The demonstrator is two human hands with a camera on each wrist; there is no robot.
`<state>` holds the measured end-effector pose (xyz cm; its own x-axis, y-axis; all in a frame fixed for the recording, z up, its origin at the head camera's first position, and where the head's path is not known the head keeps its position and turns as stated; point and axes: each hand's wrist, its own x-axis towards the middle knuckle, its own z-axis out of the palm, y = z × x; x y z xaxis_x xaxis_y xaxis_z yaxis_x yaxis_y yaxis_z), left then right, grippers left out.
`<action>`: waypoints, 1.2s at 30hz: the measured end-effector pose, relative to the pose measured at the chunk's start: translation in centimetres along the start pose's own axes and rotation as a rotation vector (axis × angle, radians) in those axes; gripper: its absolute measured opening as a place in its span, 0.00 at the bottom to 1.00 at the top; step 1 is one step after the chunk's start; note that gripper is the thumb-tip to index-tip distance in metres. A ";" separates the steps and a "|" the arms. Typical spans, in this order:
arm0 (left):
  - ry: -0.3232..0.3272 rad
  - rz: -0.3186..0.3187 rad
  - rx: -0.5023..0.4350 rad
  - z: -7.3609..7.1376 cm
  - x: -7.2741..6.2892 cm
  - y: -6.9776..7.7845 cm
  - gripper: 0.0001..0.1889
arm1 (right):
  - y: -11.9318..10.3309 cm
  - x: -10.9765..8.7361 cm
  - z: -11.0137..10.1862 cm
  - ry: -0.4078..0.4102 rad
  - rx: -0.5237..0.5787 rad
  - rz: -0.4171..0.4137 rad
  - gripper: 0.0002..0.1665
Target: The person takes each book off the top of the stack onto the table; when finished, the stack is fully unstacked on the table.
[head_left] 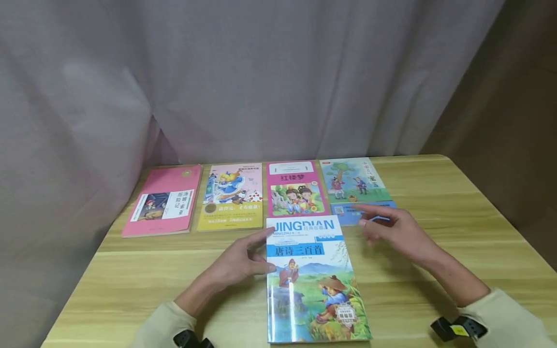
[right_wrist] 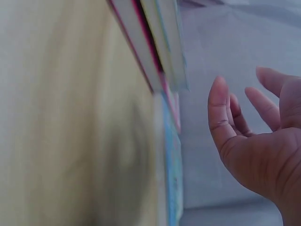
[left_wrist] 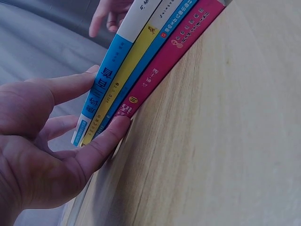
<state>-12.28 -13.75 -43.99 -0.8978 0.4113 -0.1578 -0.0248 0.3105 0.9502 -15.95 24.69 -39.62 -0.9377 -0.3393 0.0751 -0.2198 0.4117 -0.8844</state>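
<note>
Near the front of the table lies a stack of several books, topped by a white-and-blue book [head_left: 311, 295] with a picture of a person in a straw hat. My left hand [head_left: 232, 261] touches the left side of this stack. In the left wrist view, its thumb rests on a pink spine [left_wrist: 162, 61] at the bottom, and a finger touches the top book's blue spine [left_wrist: 104, 77]. Yellow and blue spines show between. My right hand [head_left: 398, 234] hovers with loosely bent fingers, holding nothing, over the lower edge of a green-and-blue book [head_left: 354, 181].
Along the back of the table, left to right, lie a pink book [head_left: 163, 181], a yellow-and-pink book [head_left: 230, 217] and a magenta book [head_left: 319, 193], beside the green-and-blue one. A grey curtain [head_left: 261, 82] hangs behind the wooden table [head_left: 461, 212].
</note>
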 end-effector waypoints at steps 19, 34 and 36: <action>0.001 0.005 0.030 -0.1 0.0 0.0 0.48 | 1.7 -2.1 4.8 -0.188 0.175 0.117 0.37; -0.009 0.011 0.033 -0.1 0.0 -0.1 0.48 | 2.1 -2.0 5.1 -0.219 0.175 0.090 0.36; -0.010 0.011 0.033 -0.1 0.0 -0.1 0.48 | 2.2 -2.0 5.1 -0.226 0.177 0.088 0.36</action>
<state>-12.34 -13.88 -44.04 -0.8935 0.4231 -0.1505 -0.0007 0.3338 0.9426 -13.21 21.93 -44.04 -0.8630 -0.4967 -0.0922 -0.0713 0.3003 -0.9512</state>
